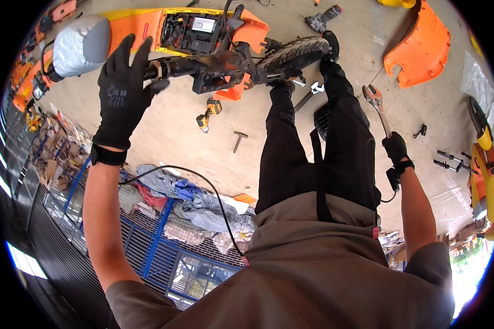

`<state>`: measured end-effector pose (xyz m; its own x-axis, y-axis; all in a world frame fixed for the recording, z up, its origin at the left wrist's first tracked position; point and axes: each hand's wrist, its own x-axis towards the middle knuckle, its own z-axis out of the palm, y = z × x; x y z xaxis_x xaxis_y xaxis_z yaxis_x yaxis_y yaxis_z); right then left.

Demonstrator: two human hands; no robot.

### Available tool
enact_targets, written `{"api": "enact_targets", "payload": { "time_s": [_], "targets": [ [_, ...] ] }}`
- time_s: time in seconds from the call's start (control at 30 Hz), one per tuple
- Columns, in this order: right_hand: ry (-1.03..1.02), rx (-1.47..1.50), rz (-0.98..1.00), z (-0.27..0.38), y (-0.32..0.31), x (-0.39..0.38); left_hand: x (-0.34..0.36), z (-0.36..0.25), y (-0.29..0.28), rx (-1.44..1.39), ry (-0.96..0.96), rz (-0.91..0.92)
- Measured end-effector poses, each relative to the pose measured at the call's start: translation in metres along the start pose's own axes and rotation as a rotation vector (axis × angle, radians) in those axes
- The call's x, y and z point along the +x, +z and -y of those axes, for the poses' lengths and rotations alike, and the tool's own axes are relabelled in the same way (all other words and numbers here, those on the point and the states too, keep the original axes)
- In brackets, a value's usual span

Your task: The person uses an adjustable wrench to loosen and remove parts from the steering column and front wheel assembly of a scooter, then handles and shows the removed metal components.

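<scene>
My left hand [121,98], in a black glove, is at the left end of a dark metal steering column [175,69] on an orange-and-yellow motorbike [126,30], its fingers spread; whether they touch it is unclear. The bike has an exposed electrical compartment [191,32] and a knobby front wheel [299,52] beside my feet. My right hand [394,147], also gloved, is closed round the handle of a large adjustable wrench [373,97], held out at the right with its jaws upward.
A drill [208,115], hammer [240,137], second wrench [307,96] and power tool [321,20] lie on the concrete floor [214,153]. An orange panel [417,46], fork parts [450,162] and another bike [483,164] are rightward. Blue-framed racks [153,244] hold heaped material.
</scene>
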<state>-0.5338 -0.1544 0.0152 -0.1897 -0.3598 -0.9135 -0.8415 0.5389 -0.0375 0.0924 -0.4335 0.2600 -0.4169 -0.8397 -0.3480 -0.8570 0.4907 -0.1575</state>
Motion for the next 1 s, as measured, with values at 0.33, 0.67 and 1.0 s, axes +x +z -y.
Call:
{"api": "enact_targets", "payload": {
  "time_s": [0.33, 0.67, 1.0],
  "targets": [
    [-0.038, 0.008, -0.016, -0.013, 0.007, 0.008, -0.003, 0.019, 0.024, -0.143, -0.011, 0.092],
    [-0.043, -0.013, -0.003, -0.018, 0.007, 0.009, 0.0, 0.011, 0.002, -0.08, 0.13, 0.082],
    [0.033, 0.07, 0.017, -0.006, 0.001, 0.002, -0.004, 0.008, -0.002, -0.054, 0.142, 0.164]
  ]
}}
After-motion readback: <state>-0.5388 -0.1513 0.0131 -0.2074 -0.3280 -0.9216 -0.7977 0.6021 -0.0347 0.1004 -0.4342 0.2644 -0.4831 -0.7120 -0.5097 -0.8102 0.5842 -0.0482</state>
